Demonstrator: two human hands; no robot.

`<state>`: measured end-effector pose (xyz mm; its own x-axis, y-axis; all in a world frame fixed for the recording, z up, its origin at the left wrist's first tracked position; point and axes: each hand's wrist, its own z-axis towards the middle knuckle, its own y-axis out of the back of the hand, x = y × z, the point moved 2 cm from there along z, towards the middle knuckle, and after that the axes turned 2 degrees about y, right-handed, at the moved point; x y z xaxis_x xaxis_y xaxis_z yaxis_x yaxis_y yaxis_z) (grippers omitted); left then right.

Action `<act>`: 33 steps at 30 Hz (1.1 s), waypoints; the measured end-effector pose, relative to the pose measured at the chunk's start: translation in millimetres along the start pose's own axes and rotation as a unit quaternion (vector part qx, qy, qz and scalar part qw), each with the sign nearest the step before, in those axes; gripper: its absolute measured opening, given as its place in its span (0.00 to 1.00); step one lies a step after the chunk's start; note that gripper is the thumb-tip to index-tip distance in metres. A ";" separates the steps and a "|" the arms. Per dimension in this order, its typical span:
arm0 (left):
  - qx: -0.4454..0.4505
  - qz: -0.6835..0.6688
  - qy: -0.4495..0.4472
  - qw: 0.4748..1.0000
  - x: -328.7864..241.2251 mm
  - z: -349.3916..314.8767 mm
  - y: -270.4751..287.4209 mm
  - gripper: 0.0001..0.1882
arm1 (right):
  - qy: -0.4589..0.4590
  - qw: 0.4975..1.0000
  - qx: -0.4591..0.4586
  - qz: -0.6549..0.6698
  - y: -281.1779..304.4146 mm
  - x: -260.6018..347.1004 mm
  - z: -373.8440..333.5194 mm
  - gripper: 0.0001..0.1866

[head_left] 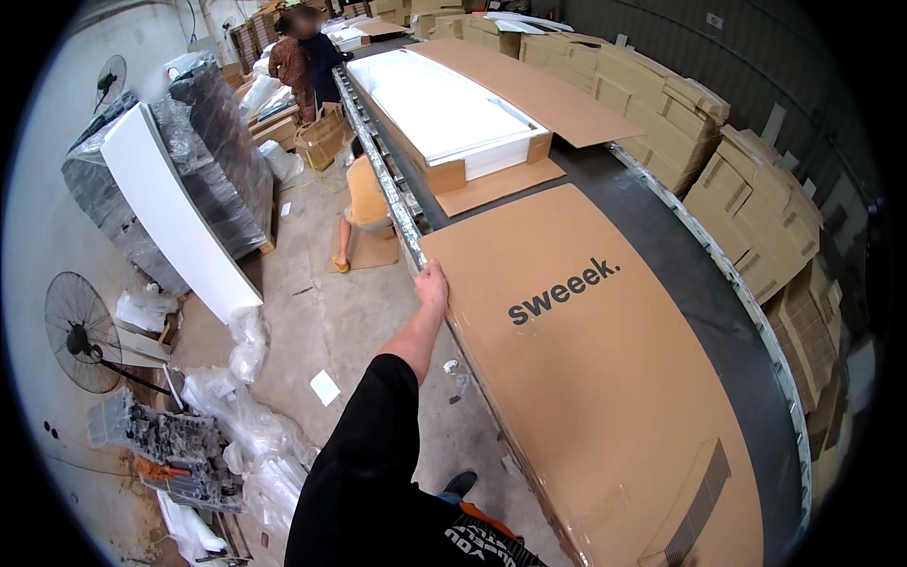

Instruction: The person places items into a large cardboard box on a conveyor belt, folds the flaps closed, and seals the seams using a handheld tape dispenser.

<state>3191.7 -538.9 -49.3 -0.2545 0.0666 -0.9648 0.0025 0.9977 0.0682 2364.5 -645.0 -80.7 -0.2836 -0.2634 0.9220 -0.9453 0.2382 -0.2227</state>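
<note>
Here the left hand [433, 285] is laid against the brown carton [557, 378] by its far left corner; how firmly the grip is closed cannot be told. Carried on the black conveyor [694, 265], the carton looks already sealed; beyond it, boxed white panels [430, 104] appear not yet covered.
</note>
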 end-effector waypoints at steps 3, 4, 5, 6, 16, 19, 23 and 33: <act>0.060 -0.090 -0.026 0.994 4.8 -1.5 9.6 0.27 | 0.002 1.000 0.004 0.006 2.3 -2.8 -0.5 0.34; 0.086 -0.132 -0.042 0.987 7.8 -5.5 5.9 0.30 | 0.007 1.000 0.002 0.009 6.2 -1.8 -1.6 0.34; 0.089 -0.071 -0.053 0.992 3.0 -33.7 -1.0 0.36 | 0.014 1.000 -0.009 0.010 16.3 2.3 -6.4 0.34; 0.089 -0.008 -0.066 0.994 -4.0 -73.9 -0.3 0.43 | 0.021 1.000 -0.018 0.013 25.2 5.1 -10.9 0.34; 0.160 -0.267 0.047 0.949 51.0 -290.0 30.9 0.43 | 0.054 0.994 -0.087 0.033 103.5 21.1 -49.7 0.33; 0.155 -0.253 0.040 0.954 52.1 -283.6 36.6 0.41 | 0.062 0.990 -0.120 0.032 129.2 26.5 -68.1 0.33; 0.206 -0.219 -0.013 0.954 33.3 -265.4 12.9 0.40 | 0.091 0.983 -0.150 0.047 157.8 26.5 -95.3 0.33; 0.366 -0.221 0.012 0.904 22.6 -218.1 -285.7 0.21 | 0.202 0.940 -0.241 0.132 -44.9 67.5 -78.6 0.24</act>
<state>2974.3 -825.7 -35.2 -0.4080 -0.3328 -0.8502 0.5330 0.6693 -0.5177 2400.4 -600.0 16.4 -0.3223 0.2167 0.9215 -0.6410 0.6663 -0.3809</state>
